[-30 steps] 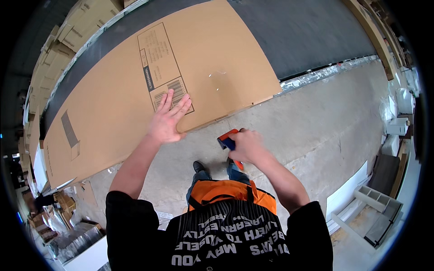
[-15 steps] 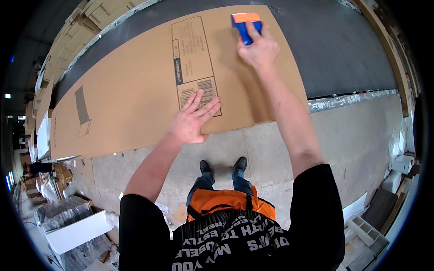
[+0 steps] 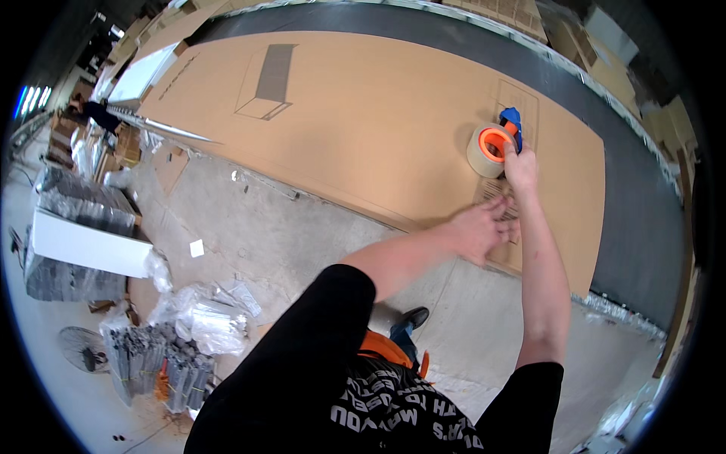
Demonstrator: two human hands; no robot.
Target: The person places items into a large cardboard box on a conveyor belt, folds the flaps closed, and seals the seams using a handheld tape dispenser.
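as the head view swung leftward, more of the long brown carton (image 3: 363, 121) came into sight, lying flat on the dark bench (image 3: 643, 219). the bigger change was in the right hand (image 3: 522, 166): half a second earlier it had reached out near the far edge, and now it had come back close to the left hand (image 3: 484, 229), by the printed panel. to me that suggested the work had shifted nearer the body, though i could make out no fresh strip on the cardboard.

the right hand was closed around the tape dispenser (image 3: 511, 116), whose pale tape roll (image 3: 478, 155) showed its orange core. a soft shadow lay to the left of the roll; i couldn't tell whether it touched the carton or hung just above.

the left hand was open, palm down by the carton's near edge over a barcode patch, fingers slightly spread and blurred, gripping nothing that i could see. the hands stood apart, just beside each other.
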